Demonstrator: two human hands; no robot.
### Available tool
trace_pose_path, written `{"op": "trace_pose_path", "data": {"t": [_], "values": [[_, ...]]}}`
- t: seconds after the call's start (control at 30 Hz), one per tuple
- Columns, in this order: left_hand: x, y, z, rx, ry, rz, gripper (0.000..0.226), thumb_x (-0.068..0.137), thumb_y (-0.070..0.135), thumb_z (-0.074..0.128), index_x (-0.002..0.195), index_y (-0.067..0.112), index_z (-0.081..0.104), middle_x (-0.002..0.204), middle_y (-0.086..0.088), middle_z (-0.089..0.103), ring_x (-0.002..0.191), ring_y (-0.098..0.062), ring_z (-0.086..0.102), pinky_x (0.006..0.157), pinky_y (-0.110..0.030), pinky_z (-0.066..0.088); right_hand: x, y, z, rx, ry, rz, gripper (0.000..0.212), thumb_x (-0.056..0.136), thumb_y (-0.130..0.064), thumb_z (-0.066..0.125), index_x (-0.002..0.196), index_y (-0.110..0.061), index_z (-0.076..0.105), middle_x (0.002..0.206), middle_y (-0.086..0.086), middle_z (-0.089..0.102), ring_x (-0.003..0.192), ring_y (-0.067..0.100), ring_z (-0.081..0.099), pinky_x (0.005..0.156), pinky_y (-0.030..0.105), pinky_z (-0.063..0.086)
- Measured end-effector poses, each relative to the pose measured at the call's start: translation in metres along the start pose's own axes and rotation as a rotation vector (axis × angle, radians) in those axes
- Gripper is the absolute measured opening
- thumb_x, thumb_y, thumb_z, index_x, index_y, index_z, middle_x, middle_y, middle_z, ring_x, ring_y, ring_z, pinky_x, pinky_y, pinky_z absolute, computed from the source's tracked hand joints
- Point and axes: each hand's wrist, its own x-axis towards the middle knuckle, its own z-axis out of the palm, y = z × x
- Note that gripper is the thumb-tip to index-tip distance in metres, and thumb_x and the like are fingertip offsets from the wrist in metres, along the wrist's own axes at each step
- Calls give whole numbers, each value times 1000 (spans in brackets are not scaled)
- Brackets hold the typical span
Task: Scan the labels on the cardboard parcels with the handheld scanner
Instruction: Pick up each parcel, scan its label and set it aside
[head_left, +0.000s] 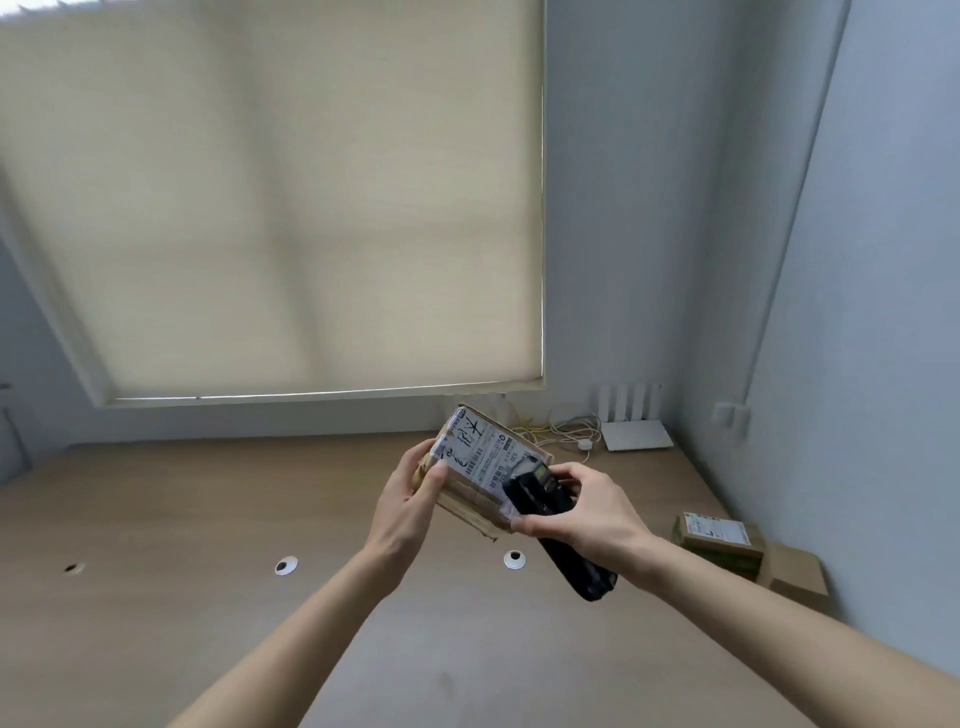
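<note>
While both bare arms reach up from the bottom of the frame, the left hand (410, 493) grips the small brown cardboard parcel (480, 467) just right of centre, fingers curled round its left edge and thumb lying on top near the white printed shipping label (478, 447). That parcel is lifted clear of the long light-wooden desk (208, 519), tilted, with its label face turned up toward the camera. And the right hand (587, 509) is wrapped round the black handheld scanner (550, 514), fingers closed over its body, the head of the device lying across the lower right corner of the label, its small screen just visible, the handle end sticking out down to the lower right below the wrist.

Over at the right edge of the frame, a second brown cardboard parcel (719, 540) with its own white label sits on a flat piece of cardboard (795, 571) on the desk, well apart from the hands. Behind the held parcel, a white router (634, 431) with upright antennas stands in the corner beside a tangle of white and yellow cables (561, 431). Round cable holes (514, 559) dot the desktop, and a beige roller blind (285, 208) fills the upper left.
</note>
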Motion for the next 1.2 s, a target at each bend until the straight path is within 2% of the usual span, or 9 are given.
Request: {"op": "trace_pose_path", "data": {"t": [0.07,0.13,0.3,0.47,0.6,0.83,0.97,1.1,1.2], "values": [[-15,5,-7,43,-4,-8,41,86,56,65,126,56,56,108,19,70,93,-3,63,83,-27,50,-8,-7,-1,-15,-25,-14,77,49,-52,99,116,-33,65,99,-18,74,83,-13,67,63,3,46],[-29,7,-13,62,6,-4,46,86,50,72,128,56,55,104,16,71,82,0,63,77,-23,50,-14,-13,0,-62,-63,-35,82,46,-59,96,118,-33,67,100,-18,75,88,-9,69,72,8,49],[-46,18,-40,15,75,-39,47,81,41,78,124,52,62,109,8,75,105,-15,71,95,-37,56,-21,-26,6,-271,-103,-74,74,43,-61,90,110,-40,67,98,-19,74,94,1,70,87,25,56],[-59,29,-79,60,172,-30,53,76,42,79,125,53,62,106,9,75,103,-15,70,97,-38,56,-26,-48,11,-500,-91,-83,73,41,-62,82,110,-44,71,89,-17,71,86,11,68,71,26,52],[-69,37,-108,96,232,-13,55,76,41,77,129,47,62,107,4,75,103,-17,70,95,-36,56,-28,-72,22,-647,-80,-137,66,46,-57,85,108,-41,71,91,-13,70,85,17,62,68,26,44],[-89,48,-152,158,301,8,49,88,22,76,132,39,62,103,5,75,93,-5,69,78,-13,51,-36,-106,58,-801,-90,-185,59,50,-50,85,105,-35,72,86,-10,66,83,20,59,64,28,38],[-102,52,-177,170,352,-1,48,88,20,76,132,34,63,103,0,75,98,-21,69,88,-26,53,-42,-126,86,-799,-108,-227,54,49,-50,84,99,-37,69,80,-11,64,79,19,59,54,23,28],[-116,49,-212,182,384,-12,48,88,19,77,132,32,64,106,-3,73,101,-23,68,96,-36,54,-47,-151,117,-799,-125,-268,52,50,-52,85,97,-37,69,78,-11,63,78,18,59,53,23,28],[-126,45,-244,203,415,-19,47,87,21,77,131,34,64,108,-2,72,100,-19,67,90,-29,53,-54,-171,144,-817,-143,-280,47,50,-53,85,90,-37,65,78,-11,63,78,18,59,52,22,26]]}}
